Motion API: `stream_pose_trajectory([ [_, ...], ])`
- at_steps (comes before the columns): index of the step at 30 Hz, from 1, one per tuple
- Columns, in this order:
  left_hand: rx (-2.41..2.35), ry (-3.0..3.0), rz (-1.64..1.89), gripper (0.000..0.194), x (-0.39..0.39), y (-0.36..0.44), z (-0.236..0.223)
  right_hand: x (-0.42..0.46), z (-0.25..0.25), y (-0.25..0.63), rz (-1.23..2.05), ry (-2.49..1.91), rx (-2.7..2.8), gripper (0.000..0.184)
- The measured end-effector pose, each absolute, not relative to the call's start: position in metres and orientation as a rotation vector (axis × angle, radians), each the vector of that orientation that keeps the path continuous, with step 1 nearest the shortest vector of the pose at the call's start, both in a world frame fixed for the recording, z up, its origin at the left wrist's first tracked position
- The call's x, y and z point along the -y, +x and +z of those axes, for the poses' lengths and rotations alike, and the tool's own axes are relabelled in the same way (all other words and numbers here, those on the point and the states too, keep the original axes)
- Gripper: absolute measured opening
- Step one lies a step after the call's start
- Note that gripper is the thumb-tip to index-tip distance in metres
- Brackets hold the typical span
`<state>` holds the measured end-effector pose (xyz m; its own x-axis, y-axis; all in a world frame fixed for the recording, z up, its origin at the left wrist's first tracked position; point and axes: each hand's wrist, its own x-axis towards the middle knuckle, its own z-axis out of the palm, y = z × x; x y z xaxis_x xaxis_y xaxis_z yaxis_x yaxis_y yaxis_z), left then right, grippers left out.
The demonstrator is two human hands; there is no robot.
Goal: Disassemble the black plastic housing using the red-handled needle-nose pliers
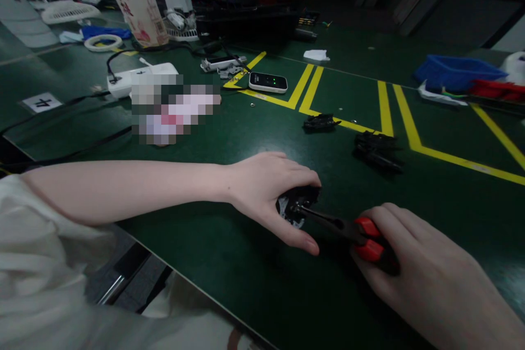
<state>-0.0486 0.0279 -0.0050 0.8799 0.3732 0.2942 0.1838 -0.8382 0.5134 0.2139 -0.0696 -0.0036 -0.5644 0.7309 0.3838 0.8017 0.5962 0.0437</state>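
Note:
On the green table, my left hand (274,191) is closed around a small black part with some silvery metal (301,199), between thumb and fingers. My right hand (426,262) grips a pair of long-nosed pliers (371,238) by their red and black handles. The tips of the pliers touch the part from the right. Beyond my hands lie a small black piece (320,122) and a larger clump of black pieces (377,151). The underside of the part is hidden by my left hand.
A white device with green lights (268,82) and a white power strip (141,77) lie farther back. A large bottle (139,8) and a white fan (179,5) stand back left. At right is a blue tray (459,72). Yellow tape (471,165) marks the tabletop.

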Motion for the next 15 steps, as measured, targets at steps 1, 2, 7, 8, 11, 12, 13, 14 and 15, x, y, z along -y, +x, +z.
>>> stream_pose_trajectory([
  [1, -0.404, 2.563, 0.549, 0.073, -0.0277, -0.049, -0.0049, 0.0695, -0.0037, 0.2141, -0.308, -1.245, 2.502, 0.012],
  [2, -0.4, 2.563, 0.567, 0.072, -0.0275, -0.0495, -0.0048, 0.0693, -0.0038, 0.2143, -0.307, -1.25, 2.502, 0.012],
  [7, -0.366, 2.59, 0.68, 0.071, -0.0264, -0.0507, -0.0047, 0.0685, -0.0021, 0.2169, -0.206, -1.307, 2.496, 0.009],
  [8, -0.366, 2.603, 0.694, 0.072, -0.026, -0.0507, -0.0046, 0.0685, -0.0016, 0.2177, -0.179, -1.319, 2.494, 0.008],
  [11, -0.384, 2.634, 0.691, 0.075, -0.0246, -0.0505, -0.004, 0.0689, -0.0005, 0.2197, -0.111, -1.346, 2.485, 0.007],
  [12, -0.396, 2.634, 0.68, 0.076, -0.0243, -0.0504, -0.0036, 0.069, -0.0005, 0.2201, -0.089, -1.355, 2.484, 0.007],
  [13, -0.406, 2.627, 0.668, 0.076, -0.0241, -0.0504, -0.0032, 0.0693, -0.0006, 0.2201, -0.068, -1.364, 2.489, 0.007],
  [14, -0.412, 2.615, 0.656, 0.075, -0.0241, -0.0503, -0.0028, 0.0695, -0.0008, 0.22, -0.054, -1.377, 2.495, 0.007],
  [15, -0.413, 2.598, 0.647, 0.074, -0.0243, -0.0503, -0.0025, 0.0698, -0.001, 0.2195, -0.056, -1.387, 2.503, 0.007],
])
